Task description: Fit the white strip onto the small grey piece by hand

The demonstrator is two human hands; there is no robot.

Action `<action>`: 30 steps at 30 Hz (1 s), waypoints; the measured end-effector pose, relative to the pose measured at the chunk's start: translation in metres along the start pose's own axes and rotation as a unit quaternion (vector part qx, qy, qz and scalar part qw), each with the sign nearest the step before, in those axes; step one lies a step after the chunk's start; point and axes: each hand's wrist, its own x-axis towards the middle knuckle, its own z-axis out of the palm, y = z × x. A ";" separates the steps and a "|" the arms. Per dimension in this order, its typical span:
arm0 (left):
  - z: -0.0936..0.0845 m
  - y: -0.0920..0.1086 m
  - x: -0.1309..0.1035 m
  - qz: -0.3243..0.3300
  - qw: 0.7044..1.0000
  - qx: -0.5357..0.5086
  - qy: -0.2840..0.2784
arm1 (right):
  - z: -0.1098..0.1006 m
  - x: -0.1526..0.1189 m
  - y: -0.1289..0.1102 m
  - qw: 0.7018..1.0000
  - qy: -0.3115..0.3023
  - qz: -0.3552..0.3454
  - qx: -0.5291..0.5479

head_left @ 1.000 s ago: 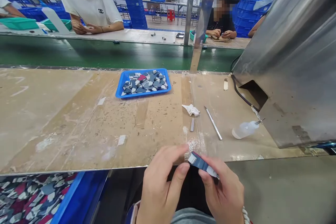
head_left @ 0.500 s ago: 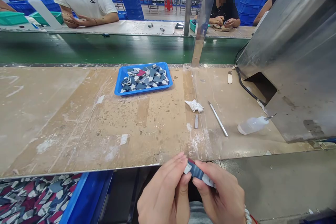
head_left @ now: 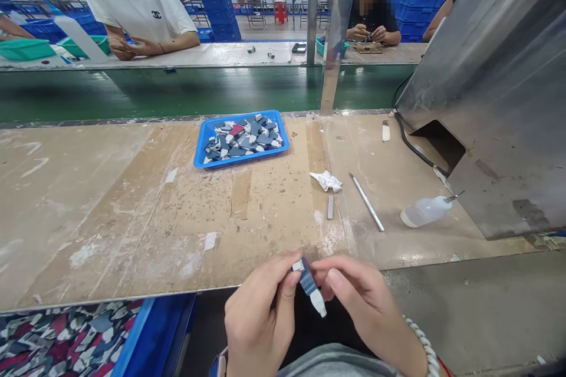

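Scuffed factory bench (head_left: 132, 200) below; both hands' grip, left hand (head_left: 260, 324), right hand (head_left: 371, 312), pinches a blue-white piece (head_left: 309, 288).

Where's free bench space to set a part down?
Bare: the bench left of the blue tray, and the strip between tray and the hands. Crowded: right side, around the crumpled wipe, metal rod, squeeze bottle and metal housing.

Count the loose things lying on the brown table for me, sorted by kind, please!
Blue plastic tray of small pieces: 1
Crumpled white tissue: 1
Thin silver metal rod: 1
Short flat grey metal strip: 1
Clear plastic squeeze bottle lying on its side: 1
Small flat pale stick near the black cable: 1
Total: 6
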 end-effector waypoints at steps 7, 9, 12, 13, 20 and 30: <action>0.003 -0.001 0.004 -0.015 0.996 -0.046 -0.080 | 0.004 0.007 0.008 0.992 0.027 0.088 0.087; 0.003 -0.003 0.005 -0.015 0.995 -0.047 -0.087 | 0.003 0.009 0.009 0.991 0.023 0.096 0.087; 0.004 -0.007 0.005 -0.001 0.995 -0.040 -0.086 | 0.002 0.012 0.011 0.992 0.023 0.098 0.072; 0.004 -0.009 0.005 0.003 0.996 -0.037 -0.087 | 0.001 0.013 0.011 0.993 0.022 0.098 0.062; 0.011 -0.021 0.003 0.006 0.993 -0.050 -0.110 | -0.001 0.024 0.007 0.995 -0.020 0.087 -0.047; 0.009 -0.017 0.006 -0.068 0.988 -0.071 -0.122 | 0.000 0.026 0.005 0.990 -0.016 0.133 -0.049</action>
